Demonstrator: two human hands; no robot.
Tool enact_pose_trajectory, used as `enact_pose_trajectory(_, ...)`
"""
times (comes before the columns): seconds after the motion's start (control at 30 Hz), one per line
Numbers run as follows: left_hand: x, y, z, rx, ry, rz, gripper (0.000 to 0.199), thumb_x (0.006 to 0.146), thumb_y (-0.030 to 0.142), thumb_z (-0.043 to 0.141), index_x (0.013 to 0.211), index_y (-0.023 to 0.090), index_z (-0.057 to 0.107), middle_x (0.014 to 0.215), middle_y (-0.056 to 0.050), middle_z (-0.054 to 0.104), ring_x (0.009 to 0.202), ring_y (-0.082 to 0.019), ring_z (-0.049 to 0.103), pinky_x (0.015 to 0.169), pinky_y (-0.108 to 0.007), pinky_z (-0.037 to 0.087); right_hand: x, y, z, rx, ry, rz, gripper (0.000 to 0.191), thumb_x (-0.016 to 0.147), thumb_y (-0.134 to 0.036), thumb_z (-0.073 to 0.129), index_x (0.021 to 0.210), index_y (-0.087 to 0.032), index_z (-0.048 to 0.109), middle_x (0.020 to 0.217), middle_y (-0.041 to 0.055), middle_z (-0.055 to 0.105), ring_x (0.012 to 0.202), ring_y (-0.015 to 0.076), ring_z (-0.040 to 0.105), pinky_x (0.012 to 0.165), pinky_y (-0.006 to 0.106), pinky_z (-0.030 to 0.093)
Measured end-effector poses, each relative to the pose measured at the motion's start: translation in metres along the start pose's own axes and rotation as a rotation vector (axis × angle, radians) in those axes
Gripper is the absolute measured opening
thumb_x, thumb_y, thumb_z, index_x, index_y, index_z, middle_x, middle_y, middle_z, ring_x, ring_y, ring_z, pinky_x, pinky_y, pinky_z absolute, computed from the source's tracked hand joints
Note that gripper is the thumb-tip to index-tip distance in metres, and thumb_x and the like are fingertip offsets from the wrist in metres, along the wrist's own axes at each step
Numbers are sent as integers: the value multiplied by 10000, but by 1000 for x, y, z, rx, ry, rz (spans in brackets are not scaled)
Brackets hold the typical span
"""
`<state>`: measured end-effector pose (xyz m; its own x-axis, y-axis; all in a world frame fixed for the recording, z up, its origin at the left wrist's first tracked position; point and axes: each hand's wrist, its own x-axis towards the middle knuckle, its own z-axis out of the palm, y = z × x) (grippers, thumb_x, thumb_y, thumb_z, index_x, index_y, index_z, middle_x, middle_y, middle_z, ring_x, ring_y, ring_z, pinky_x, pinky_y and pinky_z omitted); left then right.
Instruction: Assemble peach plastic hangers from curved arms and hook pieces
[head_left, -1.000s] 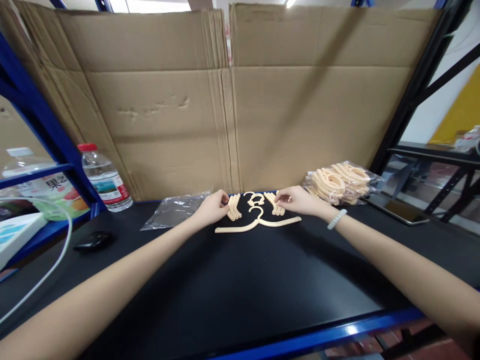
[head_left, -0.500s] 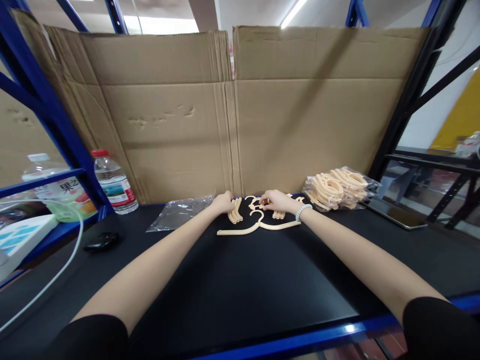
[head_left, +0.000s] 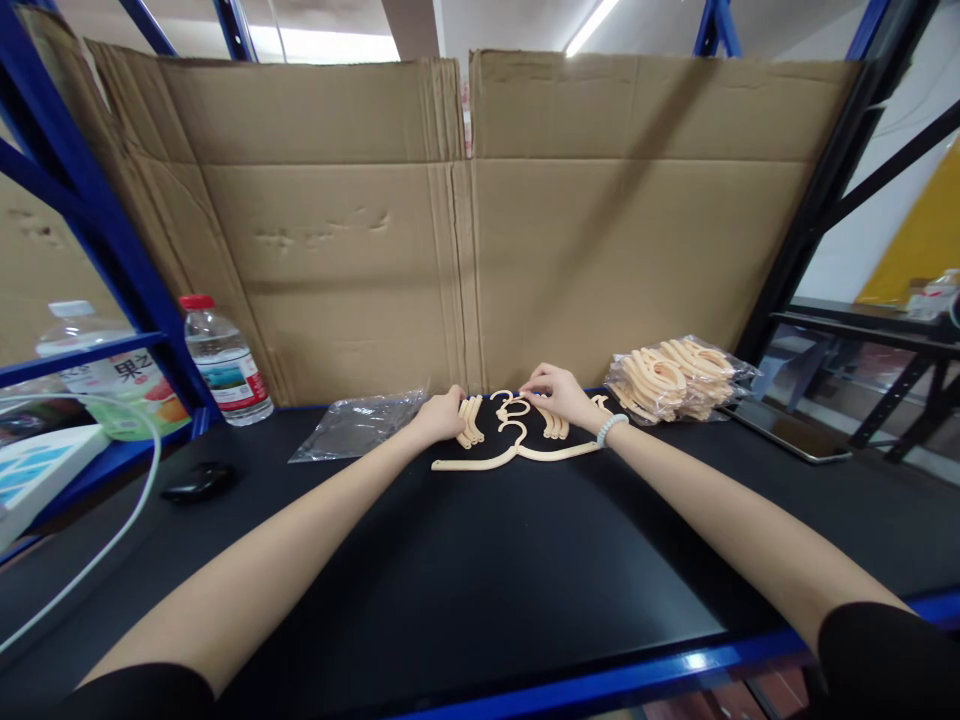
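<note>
A cream-coloured clothes hanger (head_left: 491, 463), its two arms spread and its hook upward, lies flat in the middle of the black table. Behind it are loose hanger hooks (head_left: 513, 409) between a left row of curved hanger arms (head_left: 471, 421) and a right row of hanger arms (head_left: 556, 424). My left hand (head_left: 442, 414) is closed beside the left row, touching its outer edge; its fingertips are partly hidden. Above the hooks, my right hand (head_left: 559, 392), with a beaded bracelet at the wrist, pinches a hanger hook with thumb and fingers.
A clear plastic bag (head_left: 360, 425) lies left of my left hand. Bagged hanger parts (head_left: 667, 378) and a dark tablet-like device (head_left: 791, 432) are at the right. A water bottle (head_left: 229, 365), a mouse (head_left: 199, 482) and a white cable stand left. Cardboard (head_left: 360, 250) walls off the back.
My right hand has lifted slightly from among the hooks and uncovered the right row of hanger arms. My left hand has stayed beside the left row, shifting slightly.
</note>
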<state>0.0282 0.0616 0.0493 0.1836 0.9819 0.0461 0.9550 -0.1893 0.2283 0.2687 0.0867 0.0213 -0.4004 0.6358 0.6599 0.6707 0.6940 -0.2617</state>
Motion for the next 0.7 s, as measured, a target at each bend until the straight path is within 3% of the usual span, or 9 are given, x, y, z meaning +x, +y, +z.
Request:
enact_pose_trajectory(0.17,-7,0,2,6,12,24,327,920,301,581,1213,158,548,1185,-94,598,987,-224,625,830,-427,536,-6,-5,-14,-89,177,89,258,924,-295,517,958,-142,722,817,62,585,669,148,550,622,279,467)
enact_pose_trajectory(0.27,-6,-1,3,11,21,42,326,920,306,582,1210,159,551,1182,-93,599,990,-224,623,830,-426,536,-7,-9,-19,-169,154,101,266,946,-282,479,965,-147,708,854,73,603,687,148,568,647,276,475)
enact_pose_trajectory(0.37,-4,-1,3,24,27,48,325,920,303,582,1209,158,551,1182,-93,599,989,-225,624,831,-427,535,6,-16,-19,-261,26,67,211,939,-213,492,941,-156,695,912,72,648,746,143,605,722,268,479)
enact_pose_trajectory(0.53,-5,2,3,59,40,34,321,921,302,581,1205,156,552,1178,-92,601,982,-222,626,827,-424,537,53,-34,-12,-436,-284,-40,167,930,-173,518,935,-132,680,911,96,694,858,189,647,787,315,482)
enact_pose_trajectory(0.7,-6,2,5,95,58,11,323,920,303,582,1206,157,552,1183,-93,599,991,-225,624,833,-428,534,91,-59,2,-570,-544,-163,205,929,-289,569,1055,-136,622,1063,66,647,942,189,633,828,396,527)
